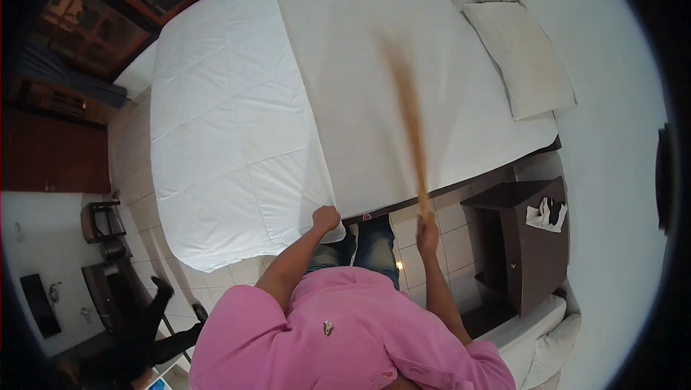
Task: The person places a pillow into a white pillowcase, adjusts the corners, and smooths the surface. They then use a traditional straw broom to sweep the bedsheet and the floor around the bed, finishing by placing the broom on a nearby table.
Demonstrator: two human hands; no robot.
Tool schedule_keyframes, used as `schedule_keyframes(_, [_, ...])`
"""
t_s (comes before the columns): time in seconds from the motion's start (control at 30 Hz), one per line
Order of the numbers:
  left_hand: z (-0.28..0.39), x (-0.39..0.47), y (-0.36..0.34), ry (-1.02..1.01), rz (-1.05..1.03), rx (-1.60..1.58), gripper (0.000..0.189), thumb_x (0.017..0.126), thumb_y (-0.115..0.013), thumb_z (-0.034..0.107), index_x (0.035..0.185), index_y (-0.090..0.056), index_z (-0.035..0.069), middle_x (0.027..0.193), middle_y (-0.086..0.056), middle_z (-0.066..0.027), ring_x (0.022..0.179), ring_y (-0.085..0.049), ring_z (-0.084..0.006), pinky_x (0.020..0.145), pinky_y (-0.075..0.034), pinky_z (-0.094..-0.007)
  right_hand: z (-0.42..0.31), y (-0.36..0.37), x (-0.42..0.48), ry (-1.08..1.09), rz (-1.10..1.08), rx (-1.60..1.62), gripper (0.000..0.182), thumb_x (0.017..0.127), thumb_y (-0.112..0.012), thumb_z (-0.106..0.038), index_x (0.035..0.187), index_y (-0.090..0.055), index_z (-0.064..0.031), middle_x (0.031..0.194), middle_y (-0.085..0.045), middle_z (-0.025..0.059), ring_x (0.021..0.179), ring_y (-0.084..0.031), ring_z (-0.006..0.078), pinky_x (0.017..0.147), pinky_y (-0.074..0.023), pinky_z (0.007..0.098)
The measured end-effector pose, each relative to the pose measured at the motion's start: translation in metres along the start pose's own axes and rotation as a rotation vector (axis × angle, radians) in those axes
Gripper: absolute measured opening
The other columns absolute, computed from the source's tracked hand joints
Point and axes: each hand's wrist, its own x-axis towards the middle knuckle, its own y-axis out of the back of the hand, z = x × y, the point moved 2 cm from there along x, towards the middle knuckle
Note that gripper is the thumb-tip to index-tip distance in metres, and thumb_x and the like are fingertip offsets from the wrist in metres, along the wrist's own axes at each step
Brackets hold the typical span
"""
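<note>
A bed with a pale fitted sheet (356, 115) spans the view before me. A white quilted duvet (232, 136) covers its left part. My left hand (327, 219) is closed on the duvet's near right corner, at the mattress edge. My right hand (427, 233) grips the lower end of a straw-coloured stick broom (411, 115), held out over the bare sheet. The bristles are blurred, and whether they touch the sheet cannot be told.
Pillows (518, 58) lie at the bed's right end. A dark wooden bedside cabinet (542, 260) with a cloth (546, 215) on top stands at right. At lower left is another person in dark clothes (135, 341). Tiled floor (137, 174) runs left of the bed.
</note>
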Motion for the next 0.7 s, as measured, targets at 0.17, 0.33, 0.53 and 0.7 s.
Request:
schedule_keyframes(0.17, [-0.005,-0.024,-0.070,-0.366,-0.416,-0.570,0.043,0.086,-0.054,0.044,0.100,-0.065,0.004,0.101,-0.066,-0.0128,0.095,-0.062,-0.0292,0.085,-0.047,-0.0388,-0.058,-0.071,0.077,0.222,-0.302,-0.027,0.022,0.092,-0.051,-0.025,0.095,-0.044,-0.0040,0.070,-0.058,0.0229,0.069,-0.058,0.0444,0.057,-0.0438,0.0506])
schedule_keyframes(0.33, [-0.029,-0.067,-0.096,-0.302,-0.825,-0.534,0.044,0.093,-0.049,0.042,0.120,-0.057,0.008,0.113,-0.059,-0.0058,0.103,-0.054,-0.0174,0.088,-0.042,-0.0321,-0.008,-0.121,0.069,0.323,-0.677,-0.168,0.029,0.092,-0.049,-0.033,0.099,-0.043,-0.0046,0.075,-0.060,0.0226,0.072,-0.059,0.0438,0.062,-0.0454,0.0528])
schedule_keyframes(0.53, [-0.070,-0.070,-0.046,-0.076,-0.905,-0.931,0.055,0.089,-0.050,0.050,0.126,-0.052,0.008,0.121,-0.058,-0.0107,0.113,-0.052,-0.0231,0.097,-0.038,-0.0316,0.107,-0.033,0.020,0.341,-0.924,-0.503,0.027,0.087,-0.049,-0.020,0.112,-0.048,-0.0132,0.091,-0.061,0.0179,0.085,-0.062,0.0378,0.071,-0.0486,0.0480])
schedule_keyframes(0.7, [-0.070,-0.069,-0.053,0.151,-0.709,-0.796,0.062,0.087,-0.052,0.054,0.132,-0.047,0.013,0.124,-0.056,-0.0071,0.116,-0.049,-0.0212,0.095,-0.038,-0.0349,0.141,0.048,0.022,0.359,-0.954,-0.635,0.022,0.083,-0.055,-0.015,0.105,-0.052,-0.0148,0.094,-0.060,0.0146,0.088,-0.061,0.0355,0.073,-0.0484,0.0448])
